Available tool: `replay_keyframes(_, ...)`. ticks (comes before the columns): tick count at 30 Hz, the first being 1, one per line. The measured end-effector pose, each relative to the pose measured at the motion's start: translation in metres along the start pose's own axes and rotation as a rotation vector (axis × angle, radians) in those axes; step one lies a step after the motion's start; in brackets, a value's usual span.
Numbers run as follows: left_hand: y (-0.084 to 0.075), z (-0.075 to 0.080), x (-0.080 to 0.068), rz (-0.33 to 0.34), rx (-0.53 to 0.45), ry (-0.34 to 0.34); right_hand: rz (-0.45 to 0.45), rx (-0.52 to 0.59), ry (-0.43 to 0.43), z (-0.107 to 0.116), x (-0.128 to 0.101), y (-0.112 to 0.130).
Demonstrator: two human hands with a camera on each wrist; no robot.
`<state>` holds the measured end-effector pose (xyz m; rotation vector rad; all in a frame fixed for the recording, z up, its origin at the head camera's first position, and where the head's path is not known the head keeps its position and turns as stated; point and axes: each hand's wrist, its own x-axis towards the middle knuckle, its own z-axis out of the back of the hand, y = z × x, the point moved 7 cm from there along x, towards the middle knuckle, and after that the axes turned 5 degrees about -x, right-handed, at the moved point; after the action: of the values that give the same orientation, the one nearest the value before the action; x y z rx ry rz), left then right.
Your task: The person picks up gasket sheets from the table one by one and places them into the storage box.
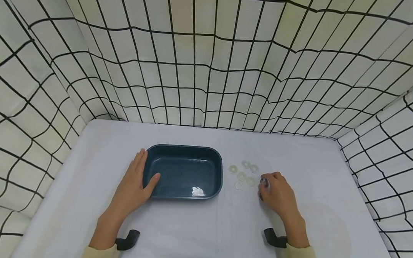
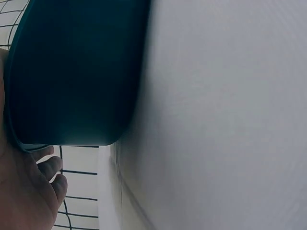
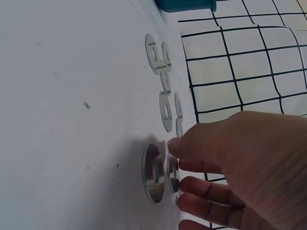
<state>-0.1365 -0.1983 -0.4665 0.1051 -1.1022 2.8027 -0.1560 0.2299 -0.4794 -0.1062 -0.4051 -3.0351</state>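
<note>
Head view: left hand (image 1: pixel 134 185) laid flat against the left end of a dark blue tray (image 1: pixel 184 153), fingers straight along the outer wall, thumb hooked over the rim into the inside. Tray on a white table (image 1: pixel 202 229), a small white clump (image 1: pixel 198 191) near its front wall. Just right of the tray, a loose cluster of clear flat washers (image 1: pixel 243 174), some touching one another. Right hand (image 1: pixel 277 194) at the right edge of that cluster, fingers curled down, fingertips on a shiny washer (image 1: pixel 264 182). Black wrist mounts and pale sleeves at the lower edge. Black-gridded white cloth walls (image 1: pixel 209 67) around the table.

Left wrist view: tray wall (image 2: pixel 72 72) filling the upper left, resting on the table surface (image 2: pixel 225 115). Palm and relaxed, slightly bent fingers (image 2: pixel 48 167) of the left hand pressed against the tray's end.

Right wrist view: right hand (image 3: pixel 230 167) over the table, a fingertip touching a metal washer (image 3: pixel 153 172) with a second, smaller one just beside it; pinching or only touching, cannot tell. Further washers (image 3: pixel 163 76) in a line beyond, toward the tray's corner (image 3: pixel 184 5).
</note>
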Motion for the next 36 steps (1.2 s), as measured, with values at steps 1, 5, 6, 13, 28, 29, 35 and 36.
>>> replay_keyframes(1, 0.000, -0.001, 0.001, -0.003, 0.004, -0.002, -0.011, -0.005, 0.012, -0.001, 0.000, -0.001)
replay_keyframes(5, -0.001, -0.003, 0.003, -0.010, 0.014, -0.003, -0.063, -0.013, 0.058, 0.000, -0.001, -0.004)
replay_keyframes(6, -0.001, -0.003, 0.003, -0.011, 0.014, -0.002, -0.074, -0.014, 0.067, 0.000, -0.001, -0.005)
replay_keyframes(13, 0.001, -0.003, 0.004, -0.023, 0.033, -0.018, -0.109, -0.014, 0.118, 0.002, 0.003, -0.007)
replay_keyframes(28, -0.002, -0.003, 0.000, -0.028, 0.048, -0.028, 0.027, -0.172, 0.049, 0.009, 0.007, 0.010)
replay_keyframes(29, -0.002, -0.003, 0.000, -0.022, 0.047, -0.025, 0.054, -0.193, 0.036, 0.011, 0.008, 0.013)
replay_keyframes(35, -0.003, -0.002, -0.001, -0.017, 0.050, -0.024, 0.143, -0.255, 0.061, 0.014, 0.019, 0.022)
replay_keyframes(36, -0.004, -0.001, -0.001, -0.019, 0.053, -0.026, 0.139, -0.256, 0.079, 0.012, 0.021, 0.022)
